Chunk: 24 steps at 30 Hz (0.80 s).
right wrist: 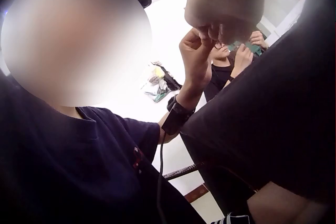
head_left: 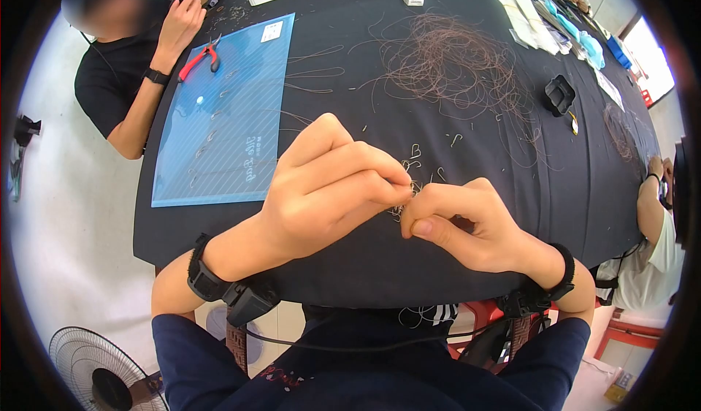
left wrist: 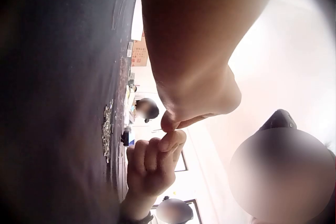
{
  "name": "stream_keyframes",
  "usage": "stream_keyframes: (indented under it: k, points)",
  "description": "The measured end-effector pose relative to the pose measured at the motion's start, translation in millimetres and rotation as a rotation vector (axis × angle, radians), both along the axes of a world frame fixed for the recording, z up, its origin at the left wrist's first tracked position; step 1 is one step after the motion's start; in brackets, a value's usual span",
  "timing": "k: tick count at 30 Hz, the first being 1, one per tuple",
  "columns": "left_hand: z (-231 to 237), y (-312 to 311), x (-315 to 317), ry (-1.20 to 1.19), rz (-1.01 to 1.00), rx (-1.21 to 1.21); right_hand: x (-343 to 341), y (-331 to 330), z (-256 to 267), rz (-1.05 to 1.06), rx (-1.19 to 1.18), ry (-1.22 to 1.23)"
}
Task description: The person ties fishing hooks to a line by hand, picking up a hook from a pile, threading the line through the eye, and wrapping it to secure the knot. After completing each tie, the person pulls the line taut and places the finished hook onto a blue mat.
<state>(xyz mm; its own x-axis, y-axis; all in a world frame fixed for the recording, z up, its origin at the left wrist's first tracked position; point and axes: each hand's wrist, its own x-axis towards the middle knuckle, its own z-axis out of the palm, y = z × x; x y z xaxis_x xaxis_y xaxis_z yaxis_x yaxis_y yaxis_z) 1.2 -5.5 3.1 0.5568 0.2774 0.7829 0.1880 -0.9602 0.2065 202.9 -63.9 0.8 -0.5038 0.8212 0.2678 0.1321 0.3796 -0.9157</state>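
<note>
Both hands meet fingertip to fingertip above the near part of the black-covered table. My left hand (head_left: 332, 188) pinches between thumb and fingers a thin, small piece that looks like a fishing hook, mostly hidden by the fingertips. Across from it, my right hand (head_left: 467, 225) has its thumb and curled forefinger pinched at the same spot; I cannot tell which part it holds. A thin sliver (left wrist: 157, 130) sticks out beside the fingertips in the left wrist view. Right behind the hands lies a small pile of loose fishing hooks (head_left: 416, 164), partly covered by them.
A blue file bag (head_left: 244, 130) on the left carries a row of hooks and red-handled pliers (head_left: 198, 60). Farther back spreads a tangle of brown line (head_left: 456, 64). A black tray (head_left: 560, 94) stands to the right. Other people sit at the table's left and right edges.
</note>
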Motion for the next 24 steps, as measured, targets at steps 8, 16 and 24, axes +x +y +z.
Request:
stream_keyframes:
  k: [8, 16, 24]
  points:
    - [-3, 3, 2, 0.05, -0.002, 0.023, 5, 6, -4, -0.002, -0.03, -0.011]
    - [1, -4, 4, 0.007, -0.112, -0.154, 4, 5, 9, -0.229, -0.238, 0.085]
    - [5, -8, 3, -0.022, -0.164, -0.292, 4, 5, 7, -0.071, -0.199, -0.121]
